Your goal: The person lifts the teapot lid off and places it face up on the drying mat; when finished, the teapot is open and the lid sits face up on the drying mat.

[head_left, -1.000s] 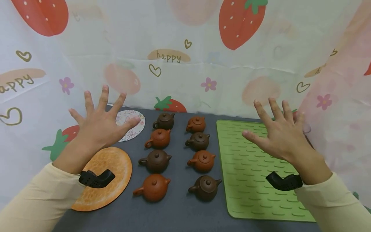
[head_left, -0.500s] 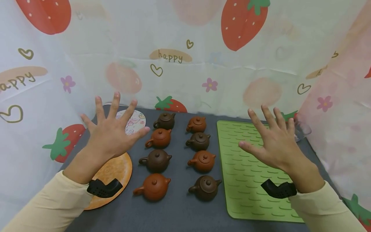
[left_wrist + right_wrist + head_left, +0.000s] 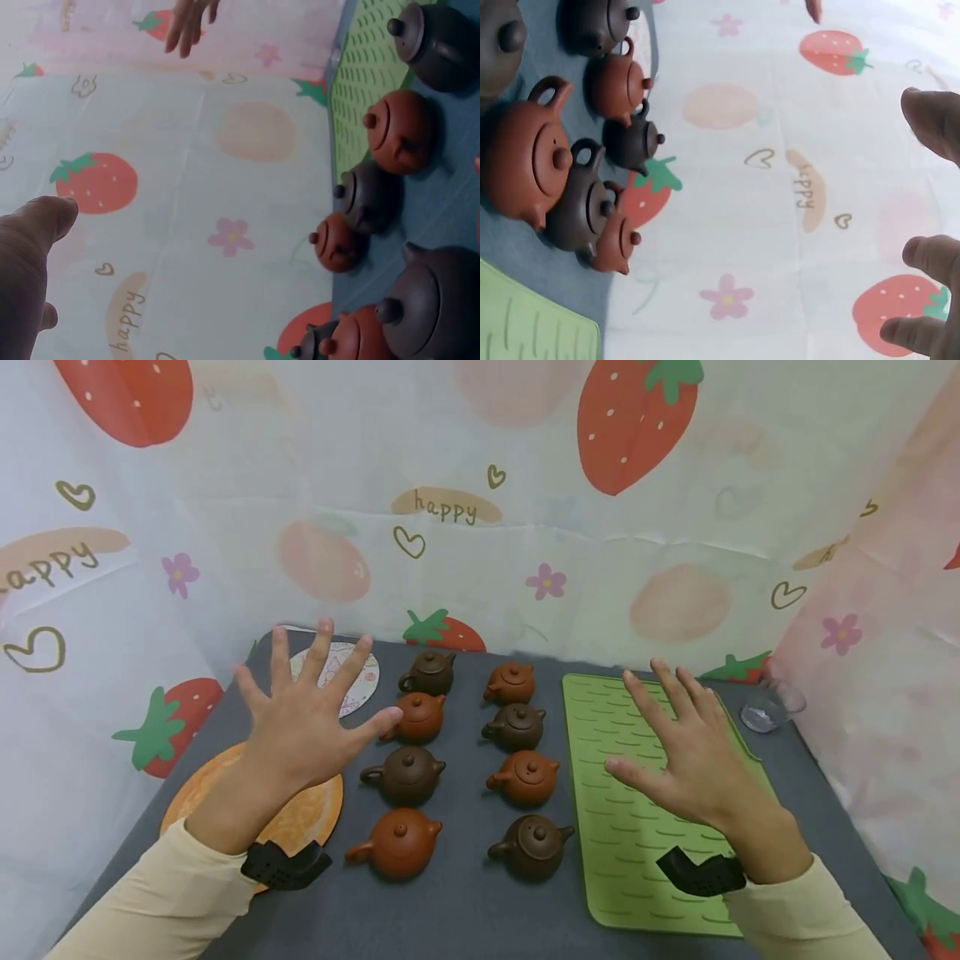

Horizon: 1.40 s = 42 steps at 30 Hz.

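Observation:
Fingers spread and straight, my left hand [image 3: 303, 727] hangs in the air over the left side of the table, holding nothing. Its thumb overlaps a reddish-brown teapot [image 3: 420, 718] in the head view. My right hand [image 3: 693, 760], also spread and holding nothing, is above a green ridged mat [image 3: 600, 860]. Between the hands stand two columns of small clay teapots, reddish-brown and dark brown by turns. Nearest me are a reddish-brown teapot [image 3: 401, 845] on the left and a dark brown teapot [image 3: 534, 847] on the right. Both wrist views show fingers and several lidded teapots.
A round orange placemat [image 3: 202, 785] lies under the left forearm. Behind the left hand is a white patterned round mat [image 3: 365, 681]. A clear glass cup [image 3: 765, 708] stands at the far right. Strawberry-print cloth [image 3: 465, 435] hangs behind the table.
Both hands have lowered and moved inward, the left to the right and the right to the left. The glass cup now shows fully. The teapots stay in place.

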Each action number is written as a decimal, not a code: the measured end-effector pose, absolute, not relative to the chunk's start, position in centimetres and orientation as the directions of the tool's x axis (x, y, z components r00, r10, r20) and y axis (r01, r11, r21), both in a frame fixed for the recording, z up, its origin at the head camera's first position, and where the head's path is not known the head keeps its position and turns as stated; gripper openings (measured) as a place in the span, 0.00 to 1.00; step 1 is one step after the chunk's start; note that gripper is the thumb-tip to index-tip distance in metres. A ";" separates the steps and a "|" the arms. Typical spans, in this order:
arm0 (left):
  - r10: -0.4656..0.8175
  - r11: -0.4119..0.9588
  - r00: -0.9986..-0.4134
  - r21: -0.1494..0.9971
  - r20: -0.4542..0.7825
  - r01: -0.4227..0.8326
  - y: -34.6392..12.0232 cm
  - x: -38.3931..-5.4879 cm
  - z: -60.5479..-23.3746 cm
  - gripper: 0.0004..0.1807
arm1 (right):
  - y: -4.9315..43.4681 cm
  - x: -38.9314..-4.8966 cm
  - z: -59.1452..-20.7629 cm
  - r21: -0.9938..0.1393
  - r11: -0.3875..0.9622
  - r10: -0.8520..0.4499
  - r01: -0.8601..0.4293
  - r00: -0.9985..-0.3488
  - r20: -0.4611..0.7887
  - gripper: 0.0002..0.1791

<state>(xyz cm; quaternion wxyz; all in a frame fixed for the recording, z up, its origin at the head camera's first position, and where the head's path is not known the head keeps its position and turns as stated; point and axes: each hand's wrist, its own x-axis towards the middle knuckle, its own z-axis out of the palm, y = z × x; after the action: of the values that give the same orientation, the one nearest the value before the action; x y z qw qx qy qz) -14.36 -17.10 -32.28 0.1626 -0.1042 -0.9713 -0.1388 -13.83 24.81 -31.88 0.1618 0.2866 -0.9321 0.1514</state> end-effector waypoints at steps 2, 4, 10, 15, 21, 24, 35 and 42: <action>0.163 0.935 -0.919 0.241 0.358 0.260 -16.8 -14.3 -32.7 0.47 | 24.7 -13.8 -32.6 -0.205 0.772 -0.492 -0.601 -0.770 0.405 0.47; 0.170 0.929 -0.911 0.248 0.376 0.275 -16.6 -14.2 -33.2 0.46 | 24.5 -13.8 -33.3 -0.223 0.754 -0.498 -0.618 -0.759 0.420 0.47; 0.192 0.909 -0.891 0.267 0.412 0.320 -15.7 -13.9 -34.6 0.46 | 24.0 -13.8 -35.3 -0.274 0.730 -0.495 -0.627 -0.760 0.420 0.46; 0.210 0.888 -0.876 0.290 0.433 0.357 -14.8 -13.5 -35.7 0.45 | 23.8 -13.5 -36.7 -0.323 0.704 -0.493 -0.632 -0.763 0.419 0.45; 0.216 0.863 -0.883 0.340 0.416 0.372 -13.8 -13.0 -37.0 0.46 | 23.1 -13.4 -38.0 -0.365 0.662 -0.499 -0.655 -0.748 0.437 0.44; 0.218 0.846 -0.874 0.364 0.434 0.391 -13.4 -12.9 -37.7 0.45 | 22.7 -13.4 -38.6 -0.394 0.636 -0.501 -0.664 -0.743 0.444 0.43; 0.234 0.683 -0.801 0.494 0.551 0.538 -11.8 -12.4 -40.9 0.39 | 21.8 -13.4 -41.1 -0.468 0.562 -0.532 -0.682 -0.731 0.427 0.38; 0.231 0.564 -0.760 0.553 0.607 0.613 -9.9 -11.9 -42.6 0.34 | 21.4 -13.4 -41.6 -0.477 0.525 -0.564 -0.705 -0.708 0.426 0.31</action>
<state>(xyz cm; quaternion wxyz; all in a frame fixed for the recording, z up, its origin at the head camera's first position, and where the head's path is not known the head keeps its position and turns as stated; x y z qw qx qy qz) -11.86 -9.88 -42.57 0.2417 -0.2481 -0.8507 -0.3955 -13.45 21.38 -41.65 0.1096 0.3661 -0.8663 0.3217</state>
